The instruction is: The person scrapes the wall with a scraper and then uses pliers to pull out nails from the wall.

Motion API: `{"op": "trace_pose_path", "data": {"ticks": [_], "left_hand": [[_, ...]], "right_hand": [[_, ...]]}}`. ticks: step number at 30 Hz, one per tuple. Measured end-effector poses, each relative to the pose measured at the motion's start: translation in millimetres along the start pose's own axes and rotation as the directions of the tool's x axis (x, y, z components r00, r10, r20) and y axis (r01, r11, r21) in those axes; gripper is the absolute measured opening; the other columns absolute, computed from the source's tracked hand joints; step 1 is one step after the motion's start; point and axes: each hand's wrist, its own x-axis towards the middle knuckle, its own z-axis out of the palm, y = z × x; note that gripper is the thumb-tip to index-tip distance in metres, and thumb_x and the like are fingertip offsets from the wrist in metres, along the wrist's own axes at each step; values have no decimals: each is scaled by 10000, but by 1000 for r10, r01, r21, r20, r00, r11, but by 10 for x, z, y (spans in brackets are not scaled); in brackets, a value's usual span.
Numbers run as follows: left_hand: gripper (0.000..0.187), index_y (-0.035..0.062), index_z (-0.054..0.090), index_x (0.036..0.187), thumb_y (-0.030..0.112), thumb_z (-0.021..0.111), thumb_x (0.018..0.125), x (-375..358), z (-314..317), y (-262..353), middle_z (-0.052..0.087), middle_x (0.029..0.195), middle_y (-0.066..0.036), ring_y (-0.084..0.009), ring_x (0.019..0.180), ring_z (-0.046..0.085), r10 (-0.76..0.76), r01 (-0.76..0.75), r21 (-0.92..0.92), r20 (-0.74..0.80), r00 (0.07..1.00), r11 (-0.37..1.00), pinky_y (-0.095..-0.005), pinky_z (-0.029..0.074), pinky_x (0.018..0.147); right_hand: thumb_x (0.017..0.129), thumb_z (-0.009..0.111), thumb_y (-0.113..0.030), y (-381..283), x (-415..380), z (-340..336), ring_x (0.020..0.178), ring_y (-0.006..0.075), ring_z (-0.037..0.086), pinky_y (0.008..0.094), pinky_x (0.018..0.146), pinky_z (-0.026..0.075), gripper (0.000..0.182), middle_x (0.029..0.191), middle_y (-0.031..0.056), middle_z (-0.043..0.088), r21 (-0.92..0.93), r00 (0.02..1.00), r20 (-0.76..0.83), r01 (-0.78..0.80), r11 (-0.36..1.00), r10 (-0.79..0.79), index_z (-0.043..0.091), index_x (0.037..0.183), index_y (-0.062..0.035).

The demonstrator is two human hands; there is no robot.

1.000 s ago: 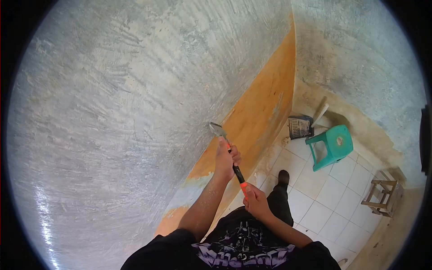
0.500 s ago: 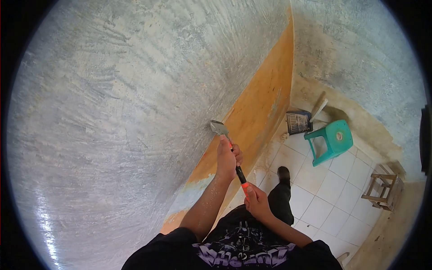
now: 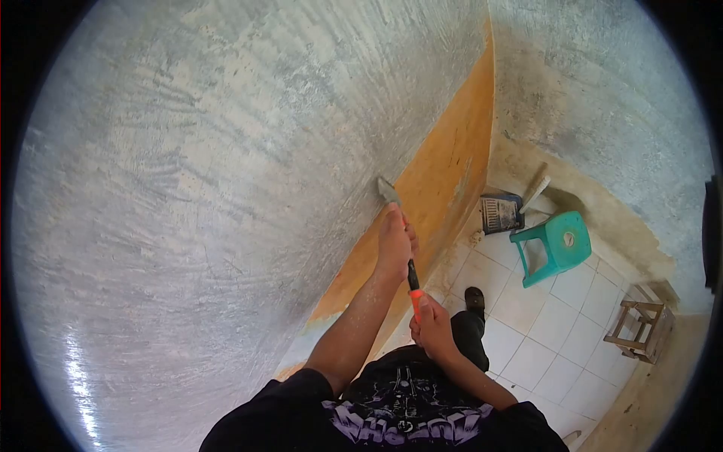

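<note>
Both my hands are wrapped around a long-handled scraper (image 3: pixel 387 189) with a black and orange grip. My left hand (image 3: pixel 395 245) grips high up, close behind the metal blade. Lower down, my right hand (image 3: pixel 435 331) closes on the orange end of the handle, near my shirt. The blade tip is against the wall, where the rough grey surface (image 3: pixel 226 188) meets a band of orange paint (image 3: pixel 440 166). Pale dust shows on my left forearm.
A green plastic stool (image 3: pixel 565 241) lies tipped on the white tiled floor (image 3: pixel 527 324). Beside it, a dark dustpan-like scoop (image 3: pixel 501 214) rests by the wall corner. A small wooden stool (image 3: pixel 640 329) is further right. My shoe (image 3: pixel 474 300) stands on the tiles.
The scraper blade has moved up and to the right along the edge of the orange band. Both hands have travelled with it, keeping their hold; the view has shifted slightly.
</note>
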Motion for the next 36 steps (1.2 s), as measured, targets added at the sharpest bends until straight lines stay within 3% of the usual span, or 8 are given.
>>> {"op": "trace_pose_path", "data": {"ticks": [5, 11, 17, 23, 29, 36], "left_hand": [[410, 148, 373, 840, 507, 351, 1035, 312, 367, 71, 306, 555, 56, -71, 412, 270, 5, -2, 69, -47, 999, 998, -261, 235, 393], [406, 143, 377, 866, 512, 351, 1034, 339, 385, 29, 307, 562, 52, -75, 417, 271, 17, -16, 23, -36, 999, 1000, -265, 242, 391], [431, 150, 404, 925, 565, 338, 1023, -120, 62, -50, 276, 568, 51, -59, 424, 255, 33, -32, -90, 5, 999, 995, -243, 239, 397], [430, 140, 387, 932, 550, 304, 1033, -698, -415, -68, 305, 582, 30, -78, 431, 283, 65, -64, -104, 7, 998, 993, -253, 261, 402], [421, 149, 393, 934, 548, 305, 1034, -690, -640, -140, 300, 575, 27, -79, 430, 288, 72, -64, -109, 67, 995, 992, -251, 272, 400], [447, 158, 395, 929, 587, 307, 1019, -762, -692, -151, 286, 564, 35, -77, 425, 279, 37, -36, -36, 31, 999, 999, -251, 271, 399]], "right_hand": [[1056, 373, -410, -257, 298, -171, 393, 61, 335, 225, 375, 287, 456, 560, -13, 409, 1, 999, -43, 17, 1000, -17, 518, 1343, -87], [1057, 388, -374, -338, 285, -277, 401, 62, 353, 225, 383, 292, 420, 578, -7, 435, -29, 1000, -7, 6, 1000, -6, 520, 1333, -86], [1028, 501, -268, -4, -69, -309, 468, 48, 365, 214, 427, 305, 413, 616, -20, 443, -69, 995, 48, 88, 994, -85, 446, 1385, -68], [1022, 511, -240, 441, -333, -190, 489, 44, 386, 209, 454, 324, 417, 651, -16, 464, -77, 984, 160, 95, 993, -81, 428, 1394, -70], [1026, 515, -259, 612, -343, -52, 500, 35, 379, 204, 453, 314, 401, 641, -26, 452, -58, 994, 105, 51, 997, -45, 456, 1377, -72], [1025, 521, -270, 736, -413, -16, 490, 33, 362, 205, 437, 300, 402, 610, -34, 429, 2, 989, 140, 54, 999, -54, 460, 1375, -80]]}}
